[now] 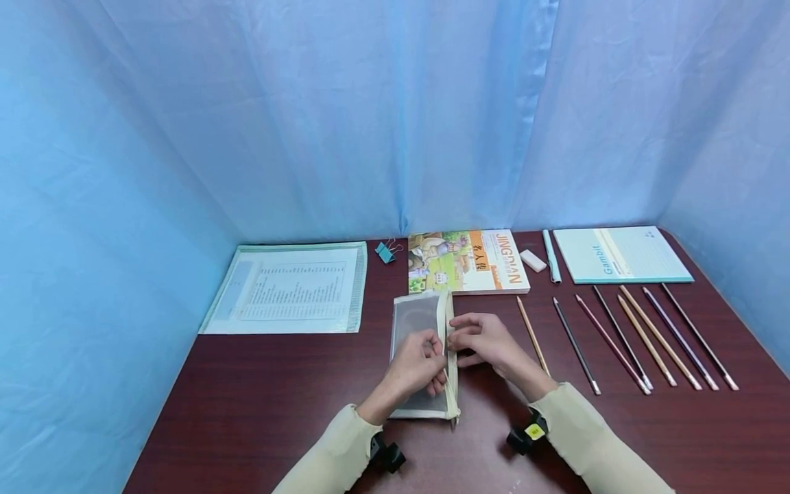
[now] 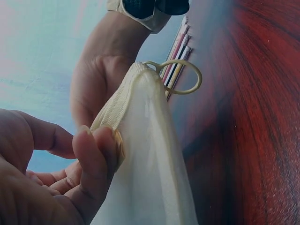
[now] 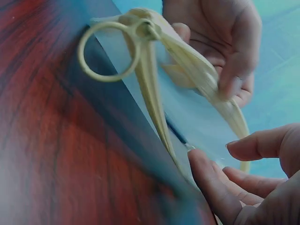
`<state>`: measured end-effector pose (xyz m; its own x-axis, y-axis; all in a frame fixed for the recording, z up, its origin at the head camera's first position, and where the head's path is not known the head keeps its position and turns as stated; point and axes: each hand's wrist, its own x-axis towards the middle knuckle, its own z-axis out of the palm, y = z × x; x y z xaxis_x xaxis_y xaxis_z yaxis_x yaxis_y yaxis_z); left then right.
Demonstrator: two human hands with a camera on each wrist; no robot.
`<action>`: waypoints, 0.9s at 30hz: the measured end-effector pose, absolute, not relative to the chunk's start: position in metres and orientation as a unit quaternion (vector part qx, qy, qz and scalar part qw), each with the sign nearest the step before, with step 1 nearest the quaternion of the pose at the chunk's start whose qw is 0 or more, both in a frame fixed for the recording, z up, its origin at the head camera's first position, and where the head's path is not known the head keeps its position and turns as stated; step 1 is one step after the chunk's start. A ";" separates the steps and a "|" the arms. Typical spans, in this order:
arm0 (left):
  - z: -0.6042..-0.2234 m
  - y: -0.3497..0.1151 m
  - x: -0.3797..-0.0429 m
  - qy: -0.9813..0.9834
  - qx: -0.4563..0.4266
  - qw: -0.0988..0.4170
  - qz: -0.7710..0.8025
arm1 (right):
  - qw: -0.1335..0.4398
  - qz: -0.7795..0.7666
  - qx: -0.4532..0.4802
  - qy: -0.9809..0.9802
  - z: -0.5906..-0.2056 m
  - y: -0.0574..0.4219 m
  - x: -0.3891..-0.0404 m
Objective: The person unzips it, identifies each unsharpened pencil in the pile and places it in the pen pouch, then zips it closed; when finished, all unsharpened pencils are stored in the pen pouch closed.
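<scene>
A translucent mesh pencil case (image 1: 415, 314) with a cream zipper edge lies before me. My left hand (image 1: 413, 365) pinches the near cream edge of its opening between thumb and fingers. At the other side of the mouth is my right hand (image 1: 485, 341), its fingers parted and touching the edge. In the right wrist view the mouth gapes, and a zipper ring (image 3: 86, 58) hangs at one end. A thin dark stick (image 3: 176, 129) shows within the opening, close to the right fingertips; its kind is unclear.
Several pencils (image 1: 577, 346) lie slanted on the right. Behind stand a book (image 1: 459, 264), an eraser (image 1: 533, 261), a pen (image 1: 551, 257) and a notebook (image 1: 623, 254). A teal binder clip (image 1: 385, 252) and a document pouch (image 1: 290, 288) holding a printed sheet are to the left.
</scene>
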<state>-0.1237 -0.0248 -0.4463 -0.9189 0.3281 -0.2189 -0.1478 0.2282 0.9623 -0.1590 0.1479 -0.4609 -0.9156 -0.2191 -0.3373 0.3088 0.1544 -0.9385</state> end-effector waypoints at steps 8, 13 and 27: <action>-0.445 -0.025 -0.122 0.761 0.058 0.188 0.618 | 0.189 -0.641 0.017 0.744 -0.448 0.178 -0.159; -0.444 -0.025 -0.122 0.759 0.062 0.186 0.621 | 0.174 -0.629 0.003 0.758 -0.440 0.202 -0.160; -0.446 -0.025 -0.122 0.757 0.066 0.185 0.624 | 0.118 -0.600 -0.021 0.791 -0.427 0.294 -0.161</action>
